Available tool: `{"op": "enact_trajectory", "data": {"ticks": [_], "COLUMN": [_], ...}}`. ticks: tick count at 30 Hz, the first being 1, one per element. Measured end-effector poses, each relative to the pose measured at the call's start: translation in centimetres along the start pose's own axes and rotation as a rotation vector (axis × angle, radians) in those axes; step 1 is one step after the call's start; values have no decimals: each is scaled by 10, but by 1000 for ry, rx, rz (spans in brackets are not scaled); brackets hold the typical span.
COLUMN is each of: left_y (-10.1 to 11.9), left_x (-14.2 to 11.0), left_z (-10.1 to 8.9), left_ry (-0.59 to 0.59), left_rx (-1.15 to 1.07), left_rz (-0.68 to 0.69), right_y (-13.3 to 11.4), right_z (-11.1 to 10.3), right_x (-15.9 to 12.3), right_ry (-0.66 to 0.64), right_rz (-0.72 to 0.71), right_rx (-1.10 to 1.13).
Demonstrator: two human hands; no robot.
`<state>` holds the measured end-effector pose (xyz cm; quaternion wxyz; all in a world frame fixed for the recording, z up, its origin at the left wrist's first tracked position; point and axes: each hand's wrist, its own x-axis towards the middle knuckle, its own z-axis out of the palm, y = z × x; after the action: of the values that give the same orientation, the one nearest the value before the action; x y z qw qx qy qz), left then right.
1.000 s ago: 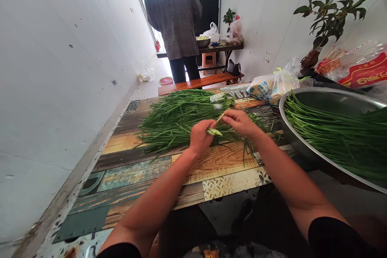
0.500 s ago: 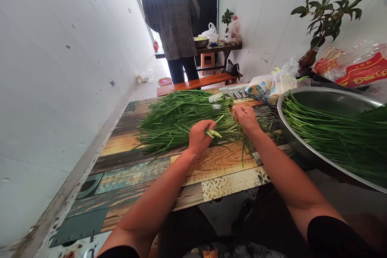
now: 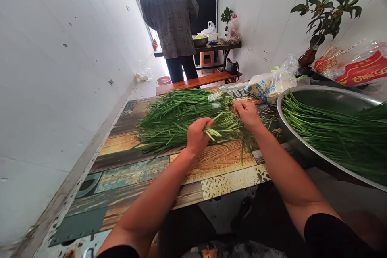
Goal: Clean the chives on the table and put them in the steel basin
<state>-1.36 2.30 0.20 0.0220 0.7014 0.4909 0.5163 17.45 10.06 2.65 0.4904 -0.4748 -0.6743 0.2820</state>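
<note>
My left hand point(image 3: 198, 135) is closed around a small bunch of garlic chives point(image 3: 214, 132), their pale stem ends poking out to the right. Just right of it, my right hand point(image 3: 247, 113) is curled with thumb and fingers pinched together; whatever it may grip is too small or hidden to make out. Beneath and behind both hands spreads a large heap of chives point(image 3: 172, 109), leaves pointing left and stems right. A pale band point(image 3: 215, 96) wraps part of the heap. Thin withered scraps point(image 3: 266, 117) lie beside my right hand.
A big metal basin point(image 3: 329, 96) holding more chives stands at the right. Behind it are plastic bags point(image 3: 272, 84) and a potted plant point(image 3: 331, 14). Past the wood-patterned table point(image 3: 127, 187) is a bench point(image 3: 208, 79); a person point(image 3: 169, 12) stands there, back turned.
My right hand has shifted very slightly up, still pinched. The left hand keeps the bunch, whose stem ends now fan apart a little more. The view has moved slightly.
</note>
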Motion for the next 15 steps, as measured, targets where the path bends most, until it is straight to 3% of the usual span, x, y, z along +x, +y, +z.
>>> {"op": "enact_trajectory", "data": {"ticks": [2,7,9,12,15], "left_y": [1,0,-1,-4,-10], "left_x": [0,5,9,15,19], "left_z": [0,-2,-5,-9,-10], "left_ry": [67,300,390,475,512], "left_rx": [-40,-75,-91,-127,-186], "left_rz": [-75,-83,-92,-157,-198], "right_y": [11,20,18,14,7], "right_z": [-8,-17,-16,-18,-23], "right_x": [7,10,9,9,8], "right_ry": [-3,-392,-481,-441,-372], "right_rz": [13,-35,-94,-169,-124], "right_rx": [-16,-285,-378,-393,-195]}}
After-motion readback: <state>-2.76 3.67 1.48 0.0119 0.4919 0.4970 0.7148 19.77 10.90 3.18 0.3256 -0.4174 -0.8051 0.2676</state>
